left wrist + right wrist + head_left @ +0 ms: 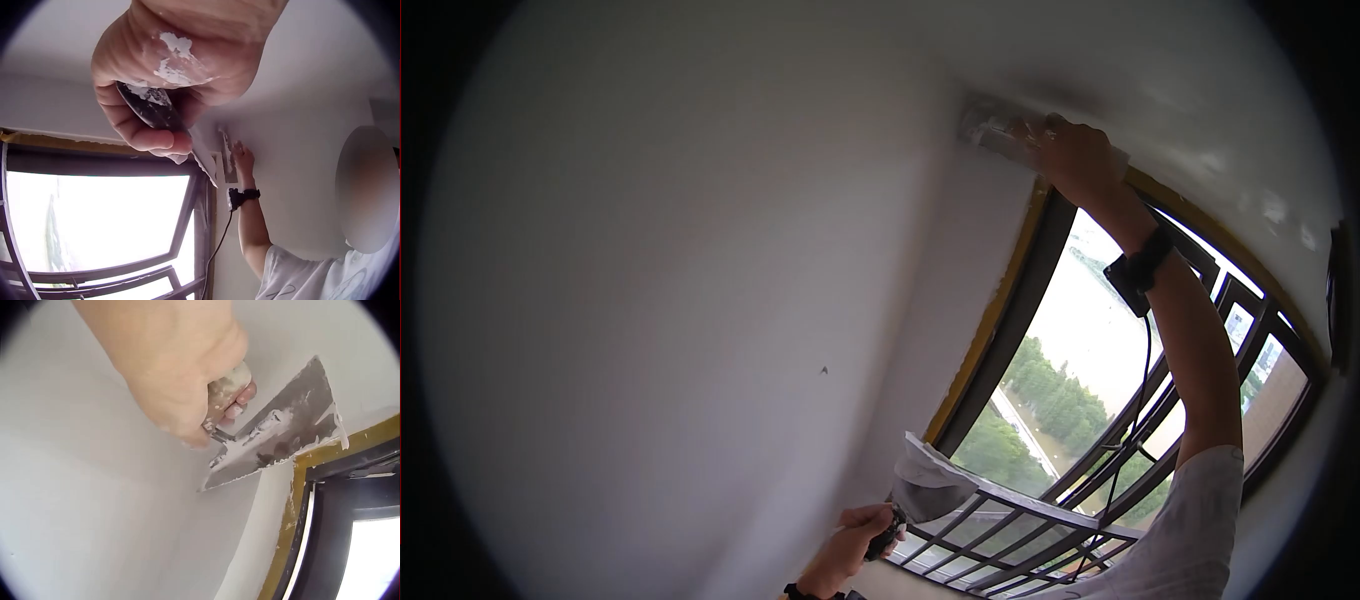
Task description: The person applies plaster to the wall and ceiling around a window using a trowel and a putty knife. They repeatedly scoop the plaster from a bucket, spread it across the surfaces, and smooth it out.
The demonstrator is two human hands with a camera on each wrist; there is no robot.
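Observation:
High up near the top corner of the window, my right hand grips the handle of a plastering trowel. The trowel's flat metal blade lies along the surface above the window frame, with white plaster smeared on its back and along its edge. Lower down, my left hand holds a putty knife by its black handle. White plaster sits on the knife's wide blade, and more is stuck on the left hand in the left wrist view.
A dark-framed window with yellow-brown edging stands beside the white wall. Railing bars cross its lower part. A cable hangs from the device on my right wrist.

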